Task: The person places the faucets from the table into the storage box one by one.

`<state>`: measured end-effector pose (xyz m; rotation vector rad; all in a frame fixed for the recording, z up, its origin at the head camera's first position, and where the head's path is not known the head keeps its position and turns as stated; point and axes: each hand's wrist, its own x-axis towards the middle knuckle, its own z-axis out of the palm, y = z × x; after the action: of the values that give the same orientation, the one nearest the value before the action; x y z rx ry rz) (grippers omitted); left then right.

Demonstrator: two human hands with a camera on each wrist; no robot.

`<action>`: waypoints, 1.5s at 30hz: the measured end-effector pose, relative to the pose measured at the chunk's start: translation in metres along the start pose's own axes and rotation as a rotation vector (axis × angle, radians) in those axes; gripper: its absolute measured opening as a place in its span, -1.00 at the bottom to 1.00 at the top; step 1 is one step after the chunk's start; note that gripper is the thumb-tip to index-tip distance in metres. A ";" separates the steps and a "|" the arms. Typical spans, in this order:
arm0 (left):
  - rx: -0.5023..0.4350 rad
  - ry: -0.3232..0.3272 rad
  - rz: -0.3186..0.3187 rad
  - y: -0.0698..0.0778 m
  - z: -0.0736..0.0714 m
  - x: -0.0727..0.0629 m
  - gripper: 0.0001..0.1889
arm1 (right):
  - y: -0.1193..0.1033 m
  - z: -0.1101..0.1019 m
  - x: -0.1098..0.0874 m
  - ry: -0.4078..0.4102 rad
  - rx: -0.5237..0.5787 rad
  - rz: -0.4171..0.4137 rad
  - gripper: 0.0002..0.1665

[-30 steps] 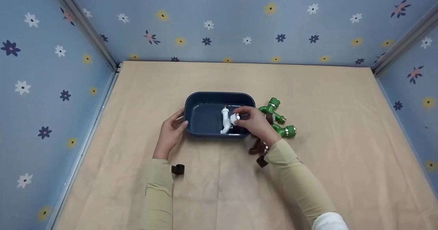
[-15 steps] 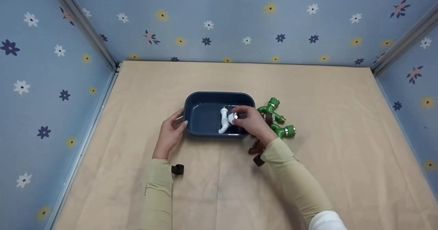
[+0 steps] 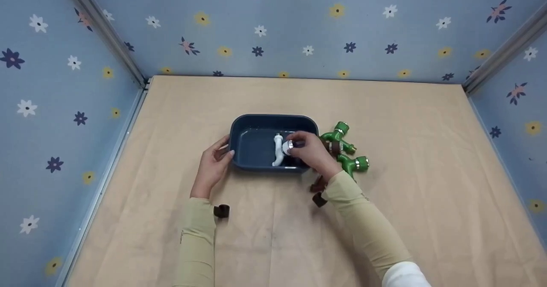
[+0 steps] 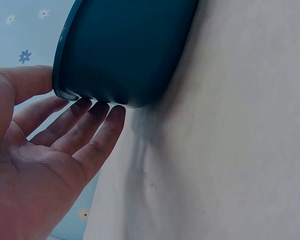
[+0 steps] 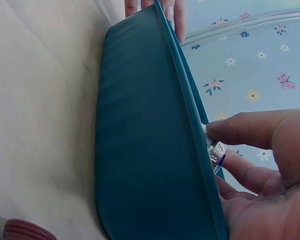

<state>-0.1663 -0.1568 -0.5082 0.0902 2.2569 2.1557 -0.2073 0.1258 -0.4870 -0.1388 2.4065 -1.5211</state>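
Observation:
A white plastic tap [image 3: 278,150] with a silver-ended knob lies low in a dark blue rectangular basin [image 3: 252,144]. My right hand [image 3: 316,152] reaches over the basin's right end and pinches the knob between thumb and fingers. In the right wrist view the basin wall [image 5: 145,125] hides most of the tap; a bit of its shiny knob [image 5: 217,150] shows at the fingertips. At the basin's left end, my left hand [image 3: 211,167] rests its fingertips against the outer wall, its fingers [image 4: 102,142] fairly straight and the thumb near the rim.
Right of the basin lie two green taps, a farther one [image 3: 340,133] and a nearer one [image 3: 357,164], with a brown tap [image 3: 334,147] between them. Another brown piece [image 3: 317,185] is partly hidden by my right wrist. Flowered walls enclose the cloth-covered table [image 3: 273,253].
My right hand has shifted slightly left inside the basin, and the white tap has moved left with it. The left hand and basin have stayed nearly still.

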 end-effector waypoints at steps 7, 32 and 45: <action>0.002 -0.010 0.017 0.000 -0.001 0.000 -0.48 | 0.000 0.001 0.004 -0.001 0.021 0.017 -0.59; 0.026 -0.004 0.006 0.002 0.000 0.000 -0.47 | -0.005 0.013 0.009 -0.085 0.477 0.202 -0.56; 0.014 -0.019 0.013 0.001 0.000 0.000 -0.47 | -0.007 0.010 0.013 -0.079 0.564 0.256 -0.41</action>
<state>-0.1662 -0.1566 -0.5069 0.1260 2.2674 2.1361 -0.2170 0.1115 -0.4872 0.2152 1.7668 -1.9436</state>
